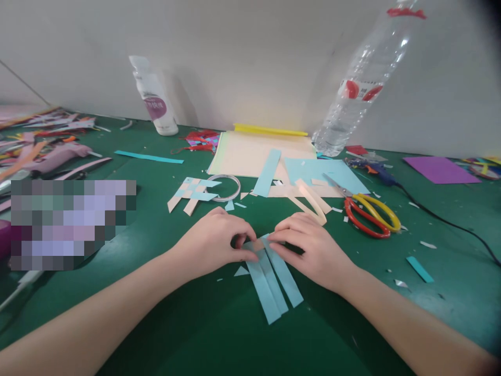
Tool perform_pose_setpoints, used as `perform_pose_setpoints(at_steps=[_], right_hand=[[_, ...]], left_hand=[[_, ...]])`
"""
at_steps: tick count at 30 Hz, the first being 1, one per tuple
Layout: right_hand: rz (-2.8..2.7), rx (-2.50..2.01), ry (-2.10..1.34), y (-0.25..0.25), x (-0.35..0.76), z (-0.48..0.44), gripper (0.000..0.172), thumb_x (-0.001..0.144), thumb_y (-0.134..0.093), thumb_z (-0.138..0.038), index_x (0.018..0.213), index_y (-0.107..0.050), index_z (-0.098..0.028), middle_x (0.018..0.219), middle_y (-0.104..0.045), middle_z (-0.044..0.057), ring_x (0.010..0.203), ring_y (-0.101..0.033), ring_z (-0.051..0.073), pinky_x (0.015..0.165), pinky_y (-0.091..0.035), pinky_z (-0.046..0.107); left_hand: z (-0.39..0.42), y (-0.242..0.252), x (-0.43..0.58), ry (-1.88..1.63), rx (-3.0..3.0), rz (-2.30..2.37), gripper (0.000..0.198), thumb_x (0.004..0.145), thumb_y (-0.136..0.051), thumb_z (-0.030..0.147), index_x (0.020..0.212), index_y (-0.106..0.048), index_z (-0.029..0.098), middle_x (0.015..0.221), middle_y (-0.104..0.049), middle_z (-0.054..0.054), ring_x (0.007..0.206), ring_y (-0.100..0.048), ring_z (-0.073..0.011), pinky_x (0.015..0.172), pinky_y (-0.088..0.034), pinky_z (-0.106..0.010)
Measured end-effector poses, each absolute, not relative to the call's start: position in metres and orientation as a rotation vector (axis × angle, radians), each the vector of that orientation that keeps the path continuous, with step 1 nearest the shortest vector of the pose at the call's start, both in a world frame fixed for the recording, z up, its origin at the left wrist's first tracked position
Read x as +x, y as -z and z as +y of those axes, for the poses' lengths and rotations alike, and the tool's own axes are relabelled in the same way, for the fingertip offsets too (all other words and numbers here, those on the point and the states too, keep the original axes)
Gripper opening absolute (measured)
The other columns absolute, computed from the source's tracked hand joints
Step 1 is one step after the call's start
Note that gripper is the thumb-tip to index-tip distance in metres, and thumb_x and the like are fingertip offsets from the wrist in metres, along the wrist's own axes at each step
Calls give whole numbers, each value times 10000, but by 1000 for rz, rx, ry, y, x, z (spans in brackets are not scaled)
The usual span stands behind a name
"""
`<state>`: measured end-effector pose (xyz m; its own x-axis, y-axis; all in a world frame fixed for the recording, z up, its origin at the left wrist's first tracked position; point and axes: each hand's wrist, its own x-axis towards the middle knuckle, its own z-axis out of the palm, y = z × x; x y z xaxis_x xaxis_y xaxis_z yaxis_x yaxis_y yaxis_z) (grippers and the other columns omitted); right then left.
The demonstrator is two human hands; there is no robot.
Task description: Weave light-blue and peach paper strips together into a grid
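Observation:
Several light blue paper strips lie side by side before me, crossed near their far end by a short peach paper strip. My left hand pinches the left side of these strips between thumb and fingers. On the other side, my right hand closes its thumb and fingertips on the rightmost blue strip near the same end. A woven blue and peach paper piece rests beyond my left hand, touching a roll of clear tape. Scissors with red and yellow handles lie beyond my right hand.
Peach sheets, a blue sheet and scraps lie at the back. A clear plastic bottle and a white bottle stand by the wall. A glue gun trails its cord rightward. Paper strips pile at left.

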<state>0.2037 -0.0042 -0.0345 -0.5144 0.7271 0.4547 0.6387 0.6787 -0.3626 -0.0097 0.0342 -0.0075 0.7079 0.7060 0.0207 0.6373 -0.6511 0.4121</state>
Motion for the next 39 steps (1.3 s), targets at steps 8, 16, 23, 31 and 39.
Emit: perform_pose_setpoints(at_steps=[8,16,23,31,39], right_hand=[[-2252,-1106,-258,37,208,1,202,815,-559,-143,1004,-608,-198,1003,-665,28,978,-571,174,889,-430,358],[-2287,-1104,-269,37,207,2,167,829,-570,-182,991,-612,-190,943,-676,22,915,-582,167,864,-426,358],[-2240,-1229,-245,35,207,1,116,838,-575,-207,941,-627,-196,902,-686,16,874,-593,165,818,-441,341],[-2214,-1279,-221,34,208,0,116,826,-575,-212,932,-621,-209,913,-682,27,882,-600,191,823,-442,385],[-2221,-1276,-263,33,208,0,88,822,-575,-199,902,-608,-216,905,-674,26,878,-596,196,817,-457,380]], left_hand=[[32,9,-9,-371,2625,1050,265,788,-618,448,888,-657,205,781,-627,27,684,-557,-132,760,-373,-342],[32,15,-9,-413,2695,1010,180,838,-589,355,933,-649,215,907,-644,10,855,-600,-161,788,-392,-349],[32,18,-10,-704,2726,1043,174,866,-553,315,947,-641,189,927,-669,-22,896,-605,-183,796,-436,-350],[34,17,-11,-549,2694,1104,256,825,-594,385,975,-631,181,980,-641,-50,930,-579,-210,828,-451,-383],[31,17,-11,-383,2699,1153,395,793,-595,475,1071,-597,195,1055,-593,-59,996,-544,-237,845,-422,-407]])
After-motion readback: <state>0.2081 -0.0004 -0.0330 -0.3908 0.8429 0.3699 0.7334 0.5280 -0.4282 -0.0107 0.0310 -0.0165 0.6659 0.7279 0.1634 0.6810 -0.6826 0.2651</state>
